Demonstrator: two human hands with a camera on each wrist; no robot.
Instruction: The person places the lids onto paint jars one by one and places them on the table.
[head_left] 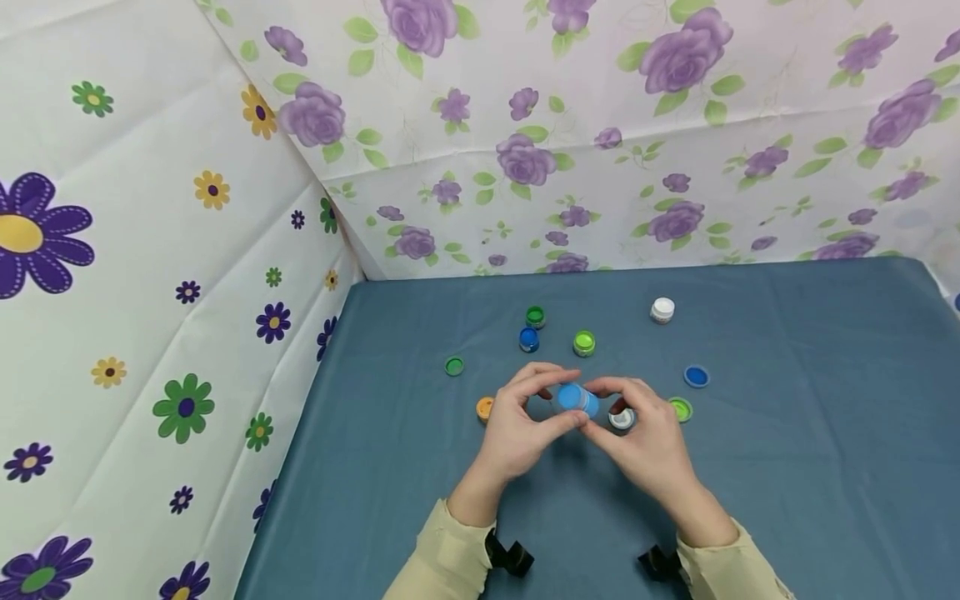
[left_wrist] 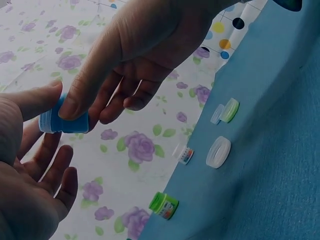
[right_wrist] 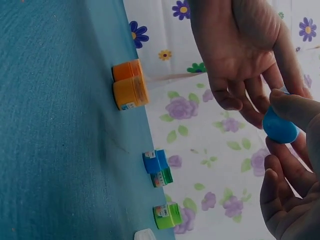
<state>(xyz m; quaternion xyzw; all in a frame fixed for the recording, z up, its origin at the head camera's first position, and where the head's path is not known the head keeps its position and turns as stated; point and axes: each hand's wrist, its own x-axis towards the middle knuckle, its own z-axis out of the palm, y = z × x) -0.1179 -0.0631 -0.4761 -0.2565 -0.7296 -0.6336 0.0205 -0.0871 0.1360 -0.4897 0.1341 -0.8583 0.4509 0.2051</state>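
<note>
A small light-blue paint jar (head_left: 577, 400) is held tilted above the table, between both hands. My left hand (head_left: 525, 421) pinches it from the left with thumb and fingertips. From the right, my right hand (head_left: 645, 433) pinches the same jar, and the two thumb tips come together at its near side. In the left wrist view, the jar (left_wrist: 75, 122) shows a ribbed band at one end. Its smooth round blue end (right_wrist: 280, 127) shows in the right wrist view. Close by the right fingers lies a white lid (head_left: 621, 418); beside the left hand sits an orange jar (head_left: 485, 408), partly hidden.
Farther back on the blue cloth (head_left: 787, 467) stand a green jar (head_left: 535, 316), a dark-blue jar (head_left: 528, 339), a lime jar (head_left: 583, 342) and a white jar (head_left: 662, 310). Loose lids lie around: green (head_left: 453, 366), blue (head_left: 696, 377), lime (head_left: 681, 408). Flowered sheets hang behind and left.
</note>
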